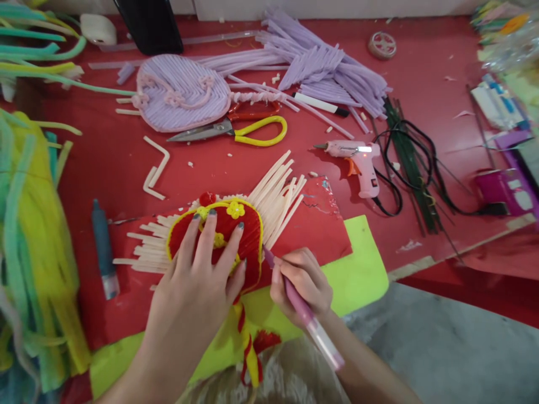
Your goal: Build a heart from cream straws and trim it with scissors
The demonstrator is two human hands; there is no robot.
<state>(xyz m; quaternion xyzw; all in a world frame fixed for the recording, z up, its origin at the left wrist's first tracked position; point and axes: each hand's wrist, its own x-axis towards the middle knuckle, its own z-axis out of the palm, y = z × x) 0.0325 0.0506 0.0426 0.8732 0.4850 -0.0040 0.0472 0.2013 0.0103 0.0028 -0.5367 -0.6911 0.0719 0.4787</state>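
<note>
My left hand (197, 275) lies spread on a red fan-shaped piece (251, 241) with a yellow fuzzy rim and small yellow flowers. A twisted red and yellow handle (248, 350) runs from it toward me. Beneath the fan, pale cream pipe-cleaner-like strips (278, 196) stick out on both sides. My right hand (303, 283) is closed around a purple marker pen (301, 303), its tip at the fan's right rim and the strips. My left palm and fingers hide part of the fan.
A pink glue gun (357, 160) with a black cord lies right of the strips. Behind are yellow-handled scissors (261, 132), a lilac fan (183, 92) and lilac strips (320, 62). A dark marker (103, 249) lies left, beside yellow and green strips (46, 241).
</note>
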